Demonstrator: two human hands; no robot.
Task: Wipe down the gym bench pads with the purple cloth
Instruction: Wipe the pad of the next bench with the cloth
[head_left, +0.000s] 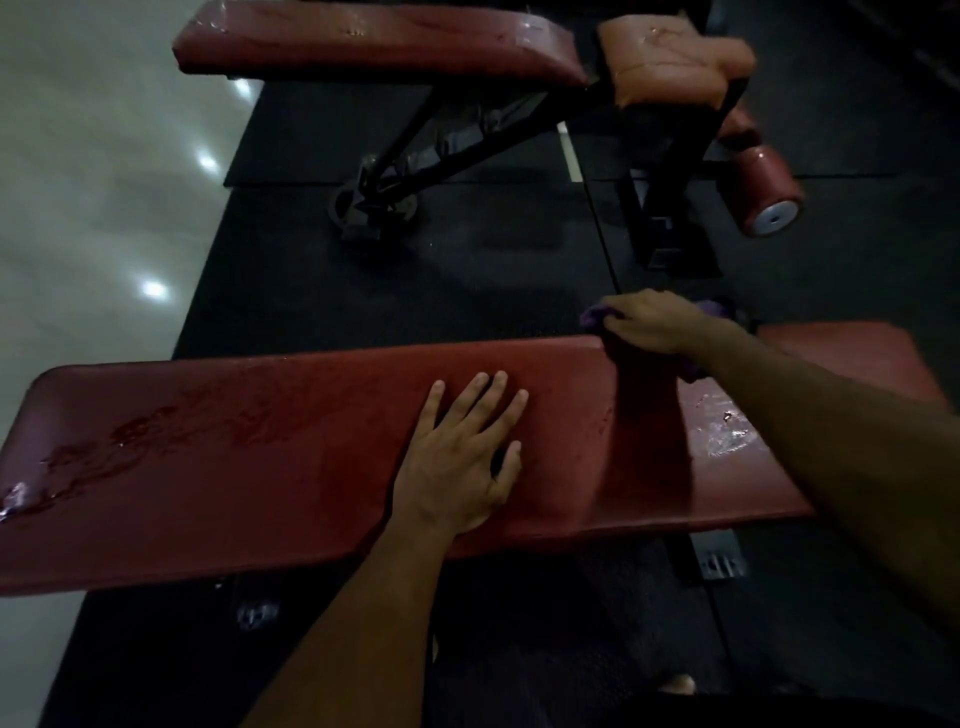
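Note:
A long red bench pad lies across the near view, wet and streaked toward its left end. My left hand rests flat on the pad's middle with fingers spread. My right hand grips the purple cloth at the pad's far edge, near its right end. Most of the cloth is hidden under the hand; a bit shows at each side. A smaller red seat pad sits just right of my right forearm.
A second bench stands farther off with a red pad, an orange-lit pad, a black frame and a red roller. Black rubber mats cover the floor; pale glossy tile lies left.

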